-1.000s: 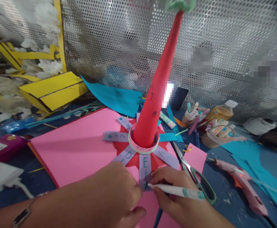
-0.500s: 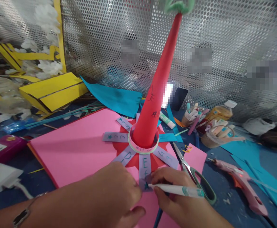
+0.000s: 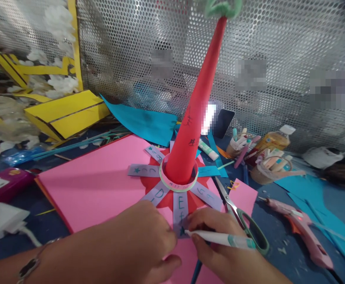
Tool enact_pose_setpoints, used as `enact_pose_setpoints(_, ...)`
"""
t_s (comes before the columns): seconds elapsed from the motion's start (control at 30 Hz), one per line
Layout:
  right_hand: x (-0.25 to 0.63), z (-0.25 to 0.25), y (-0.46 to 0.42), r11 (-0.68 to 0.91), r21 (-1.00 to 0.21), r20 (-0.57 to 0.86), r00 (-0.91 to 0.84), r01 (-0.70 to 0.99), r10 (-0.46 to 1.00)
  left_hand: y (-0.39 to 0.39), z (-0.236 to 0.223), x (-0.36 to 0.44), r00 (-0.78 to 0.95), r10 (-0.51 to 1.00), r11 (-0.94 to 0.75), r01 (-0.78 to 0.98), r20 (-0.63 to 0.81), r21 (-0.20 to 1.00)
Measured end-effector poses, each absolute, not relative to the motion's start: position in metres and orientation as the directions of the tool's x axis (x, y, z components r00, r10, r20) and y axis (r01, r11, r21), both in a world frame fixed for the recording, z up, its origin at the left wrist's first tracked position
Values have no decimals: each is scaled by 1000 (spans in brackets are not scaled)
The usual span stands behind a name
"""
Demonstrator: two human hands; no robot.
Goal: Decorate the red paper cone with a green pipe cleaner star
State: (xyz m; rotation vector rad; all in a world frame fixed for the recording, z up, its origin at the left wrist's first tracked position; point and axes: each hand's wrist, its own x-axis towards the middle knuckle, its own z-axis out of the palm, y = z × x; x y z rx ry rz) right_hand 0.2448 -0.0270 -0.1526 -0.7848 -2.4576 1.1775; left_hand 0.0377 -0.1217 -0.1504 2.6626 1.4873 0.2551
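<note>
My right hand grips a white marker with a teal end, its tip on a dark star at the outer end of a lilac paper strip lettered "E f". My left hand is curled closed at the strip's left edge; its fingertips are mostly hidden, so what they hold cannot be made out. Several lettered strips fan out from a paper ring around a tall red paper cone. They lie over a red paper shape on pink card.
Green-handled scissors lie right of my right hand, with a pink glue gun beyond. Cups of markers and a bottle stand behind. A white plug and a yellow paper box are on the left.
The marker has tilted very slightly, its teal end a little lower, with the tip still on the star. Both hands stay nearly in place.
</note>
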Motion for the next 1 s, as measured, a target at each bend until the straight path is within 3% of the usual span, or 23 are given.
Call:
enact_pose_setpoints(0.17,246,-152,-25,408,-862,62,-738,299,672,-116,-154,37,458,841,-523,825,288,215)
enact_pose_setpoints(0.3,252,-153,-20,313,-918,104,-615,243,782,-105,-156,30,238,819,-440,844,522,306)
enact_pose_setpoints(0.4,257,-156,-15,299,-929,134,-552,219,823,-97,-156,24,120,787,-383,864,605,327)
enact_pose_setpoints(0.63,256,-156,-5,296,-942,194,-460,159,866,-90,-162,24,71,848,-245,932,525,269)
enact_pose_setpoints(0.83,259,-158,-2,298,-949,230,-417,105,879,-83,-171,22,73,877,-245,919,475,310)
enact_pose_setpoints(1.0,266,-162,2,381,-910,299,-378,163,876,-77,-173,12,61,889,-256,888,454,382)
